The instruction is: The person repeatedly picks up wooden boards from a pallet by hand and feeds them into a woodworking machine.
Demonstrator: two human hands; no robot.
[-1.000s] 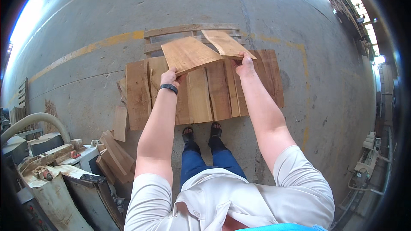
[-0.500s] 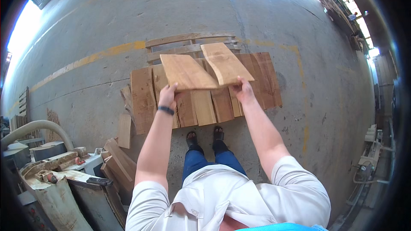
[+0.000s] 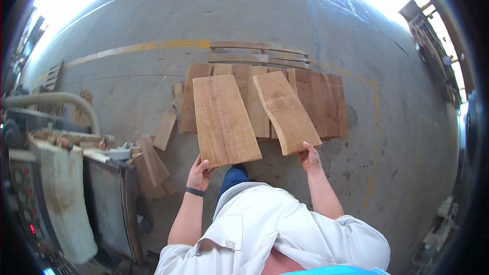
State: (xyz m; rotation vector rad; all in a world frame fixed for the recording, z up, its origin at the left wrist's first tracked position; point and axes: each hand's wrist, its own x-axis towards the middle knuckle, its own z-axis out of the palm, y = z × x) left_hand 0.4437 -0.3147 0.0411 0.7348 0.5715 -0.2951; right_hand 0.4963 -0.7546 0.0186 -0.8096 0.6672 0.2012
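My left hand [image 3: 200,172] grips the near end of a wide wooden board [image 3: 224,122], its thumb on top and the fingers underneath. A second, narrower board [image 3: 288,112] with a wavy left edge and a knot is pinched at its near right corner by my right hand [image 3: 309,158]. Both boards are held out in front of me, apart from each other, over a row of wooden planks [image 3: 321,102]. Those planks lie side by side, partly hidden behind the held boards.
Beyond the planks is a wooden pallet [image 3: 260,51]. At left stands a machine [image 3: 109,209] with a pale hose [image 3: 56,99] and a control panel. Wood offcuts [image 3: 153,165] lean beside it. A yellow line [image 3: 168,44] marks the concrete floor.
Both boards have come nearer to my body, and their near ends have spread apart. My view has turned, and the machine at left shows more of its front.
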